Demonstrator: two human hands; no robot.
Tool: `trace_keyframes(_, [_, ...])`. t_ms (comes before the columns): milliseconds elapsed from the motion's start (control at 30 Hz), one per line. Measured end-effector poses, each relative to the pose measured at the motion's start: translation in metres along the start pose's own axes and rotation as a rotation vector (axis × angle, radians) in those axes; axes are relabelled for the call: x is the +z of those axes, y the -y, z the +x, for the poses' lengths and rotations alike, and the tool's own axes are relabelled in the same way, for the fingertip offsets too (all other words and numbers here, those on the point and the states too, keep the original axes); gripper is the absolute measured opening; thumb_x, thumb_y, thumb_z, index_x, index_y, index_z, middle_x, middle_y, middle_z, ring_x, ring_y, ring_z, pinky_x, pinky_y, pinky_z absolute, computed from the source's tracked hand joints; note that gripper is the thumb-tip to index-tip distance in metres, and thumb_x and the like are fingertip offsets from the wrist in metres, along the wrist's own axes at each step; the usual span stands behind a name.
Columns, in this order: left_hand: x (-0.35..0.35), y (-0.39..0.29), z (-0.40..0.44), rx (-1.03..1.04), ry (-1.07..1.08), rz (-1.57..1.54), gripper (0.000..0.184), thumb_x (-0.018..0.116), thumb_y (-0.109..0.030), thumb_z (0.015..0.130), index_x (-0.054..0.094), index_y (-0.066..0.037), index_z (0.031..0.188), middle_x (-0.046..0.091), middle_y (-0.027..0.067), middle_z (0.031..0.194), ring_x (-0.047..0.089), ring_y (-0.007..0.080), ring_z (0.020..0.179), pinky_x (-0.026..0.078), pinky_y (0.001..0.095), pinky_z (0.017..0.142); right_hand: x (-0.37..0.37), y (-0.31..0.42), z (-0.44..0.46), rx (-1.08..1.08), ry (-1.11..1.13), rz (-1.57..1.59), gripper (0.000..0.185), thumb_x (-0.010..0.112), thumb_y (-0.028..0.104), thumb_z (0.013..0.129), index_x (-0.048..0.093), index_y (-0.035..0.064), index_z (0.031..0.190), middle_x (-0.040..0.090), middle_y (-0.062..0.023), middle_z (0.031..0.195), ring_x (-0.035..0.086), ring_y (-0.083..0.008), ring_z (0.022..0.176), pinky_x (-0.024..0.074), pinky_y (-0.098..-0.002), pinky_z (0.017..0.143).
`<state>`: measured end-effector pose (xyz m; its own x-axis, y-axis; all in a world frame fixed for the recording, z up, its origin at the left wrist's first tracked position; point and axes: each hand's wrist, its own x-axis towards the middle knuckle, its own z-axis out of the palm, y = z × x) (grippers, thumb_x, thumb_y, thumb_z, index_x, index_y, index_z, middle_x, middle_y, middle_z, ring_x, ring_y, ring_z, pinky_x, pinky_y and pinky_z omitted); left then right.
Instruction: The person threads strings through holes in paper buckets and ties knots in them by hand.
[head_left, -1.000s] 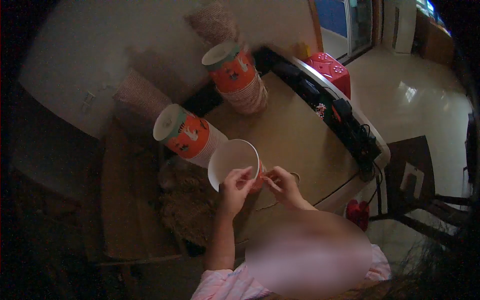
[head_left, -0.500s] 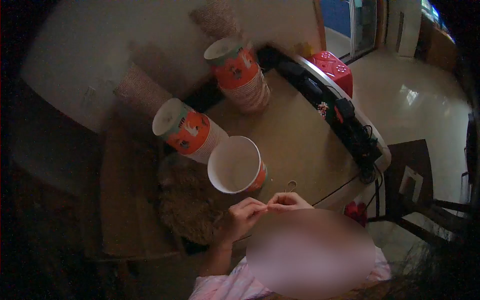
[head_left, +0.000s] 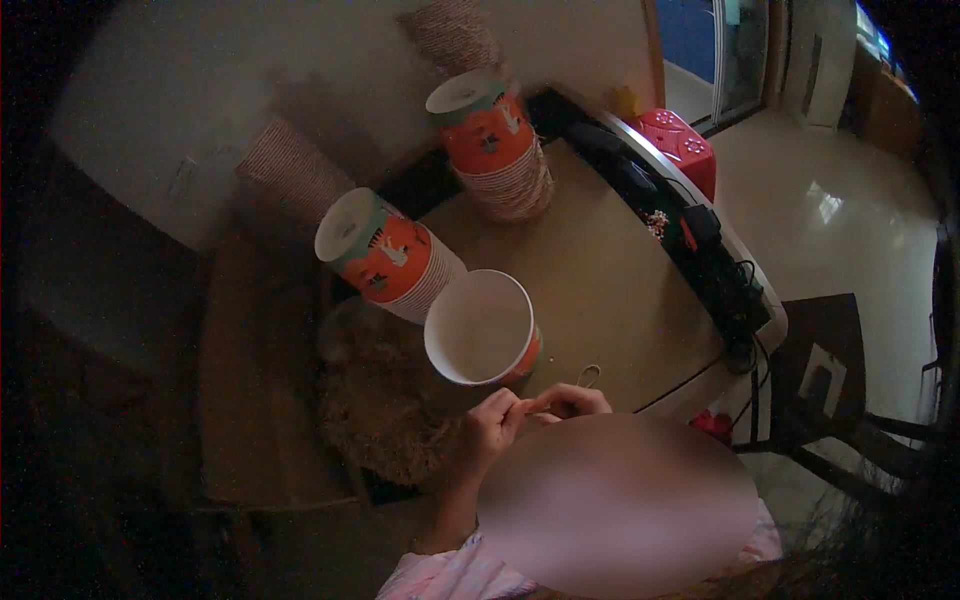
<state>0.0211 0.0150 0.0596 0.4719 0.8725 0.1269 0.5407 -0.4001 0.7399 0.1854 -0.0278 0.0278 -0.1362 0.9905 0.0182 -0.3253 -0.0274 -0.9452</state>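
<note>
A white paper bucket with an orange outside point(head_left: 480, 325) stands open end up on the table. Just below it, my left hand point(head_left: 497, 418) has its fingers pinched together, and the fingertips meet those of my right hand point(head_left: 568, 402). Whatever lies between the fingertips is too small to make out. My right hand's fingers are also closed, partly hidden by a blurred patch. Beside my right hand lies a thin loop of cord point(head_left: 589, 376). Behind the bucket are two stacks of orange and green buckets, a nearer one point(head_left: 385, 255) and a farther one point(head_left: 493, 145).
A brown fibrous bundle point(head_left: 385, 410) lies left of the bucket. Black cables and devices point(head_left: 700, 235) line the table's right edge. Beyond are a red stool point(head_left: 680, 145) and a dark chair point(head_left: 825, 360). The tan tabletop point(head_left: 610, 270) stretches behind the bucket.
Both hands have come away from the bucket's rim toward the body and closed together below it. The bucket now stands untouched. The view has shifted slightly.
</note>
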Motion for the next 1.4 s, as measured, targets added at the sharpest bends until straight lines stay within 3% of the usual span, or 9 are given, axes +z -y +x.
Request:
trace_keyframes(100, [0.0,-0.007,0.002,-0.029,0.007,-0.015,0.026,0.049,-0.018,0.091,0.049,-0.003,0.07,0.046,0.0045,0.062,0.044,0.0115,0.056,0.036,0.0278,0.052,-0.002,-0.003,0.0,0.067,-0.003,-0.053,0.013,0.06,0.006,0.084,0.06,0.0002,0.096,0.062,-0.001,0.088,0.056,-0.0064,0.081,0.0457,-0.0207,0.072])
trace_keyframes(233, [0.003,0.0,0.0,-0.069,0.042,-0.146,0.022,0.047,-0.019,0.091,0.05,-0.005,0.076,0.045,0.0011,0.063,0.044,0.0098,0.058,0.036,0.0264,0.052,-0.002,-0.003,0.001,0.151,-0.05,-0.11,0.012,0.061,0.007,0.083,0.061,-0.0001,0.093,0.063,-0.0024,0.089,0.056,-0.0071,0.081,0.0458,-0.0212,0.071])
trace_keyframes(300, [0.002,0.0,0.0,-0.083,0.066,-0.193,0.019,0.047,-0.018,0.091,0.05,-0.005,0.078,0.046,-0.0001,0.065,0.045,0.0091,0.059,0.037,0.0256,0.053,0.001,-0.012,0.005,-0.023,-0.1,-0.051,0.012,0.064,0.008,0.082,0.062,0.0003,0.091,0.057,0.0033,0.076,0.046,-0.002,0.067,0.0363,-0.0172,0.058])
trace_keyframes(433, [-0.001,-0.005,0.001,-0.142,0.07,-0.282,0.009,0.05,-0.011,0.089,0.051,-0.005,0.082,0.047,0.0,0.068,0.046,0.009,0.06,0.039,0.0243,0.055,-0.001,-0.013,0.007,-0.095,-0.12,-0.019,0.011,0.065,0.009,0.082,0.063,0.0005,0.09,0.056,0.0042,0.071,0.042,-0.0001,0.061,0.0329,-0.0155,0.051])
trace_keyframes(533, [-0.003,-0.01,0.003,-0.089,0.031,-0.239,0.002,0.054,-0.006,0.086,0.053,-0.004,0.086,0.052,0.0016,0.072,0.049,0.0095,0.063,0.041,0.0242,0.058,-0.003,-0.018,0.009,-0.059,-0.13,0.007,0.012,0.063,0.009,0.082,0.062,0.0007,0.09,0.063,-0.004,0.085,0.057,-0.0091,0.079,0.0462,-0.0232,0.07])
trace_keyframes(633, [-0.004,-0.017,0.006,-0.056,-0.04,-0.13,0.006,0.057,-0.003,0.083,0.056,-0.004,0.089,0.056,0.0039,0.078,0.054,0.0107,0.069,0.044,0.025,0.062,-0.004,-0.003,0.013,0.056,-0.164,-0.147,0.012,0.065,0.012,0.081,0.061,0.0015,0.087,0.062,-0.0033,0.081,0.057,-0.0094,0.076,0.0459,-0.0238,0.066])
trace_keyframes(800, [-0.018,-0.019,0.043,0.118,-0.195,0.05,0.014,0.059,-0.001,0.079,0.06,-0.003,0.093,0.061,0.0077,0.084,0.059,0.0165,0.076,0.047,0.0286,0.069,-0.012,-0.028,0.051,-0.121,-0.416,-0.211,0.013,0.067,0.012,0.079,0.059,0.0026,0.083,0.059,-0.0026,0.08,0.057,-0.0093,0.075,0.0459,-0.0229,0.063])
trace_keyframes(1033, [-0.013,0.017,0.079,-0.002,0.114,0.014,0.02,0.058,-0.004,0.079,0.064,-0.001,0.098,0.064,0.0105,0.095,0.062,0.0201,0.088,0.048,0.0295,0.076,-0.012,-0.052,0.071,-0.265,-0.43,-0.196,0.012,0.065,0.01,0.079,0.058,0.0021,0.084,0.057,-0.0036,0.085,0.059,-0.0122,0.079,0.05,-0.0263,0.071])
trace_keyframes(1400, [-0.014,0.008,0.082,-0.079,0.144,-0.019,0.019,0.061,-0.007,0.079,0.064,-0.001,0.097,0.065,0.0101,0.094,0.063,0.0192,0.088,0.048,0.0292,0.076,-0.013,-0.045,0.071,-0.194,-0.372,-0.128,0.012,0.065,0.01,0.08,0.058,0.001,0.085,0.056,-0.004,0.086,0.059,-0.0109,0.079,0.0497,-0.0253,0.069])
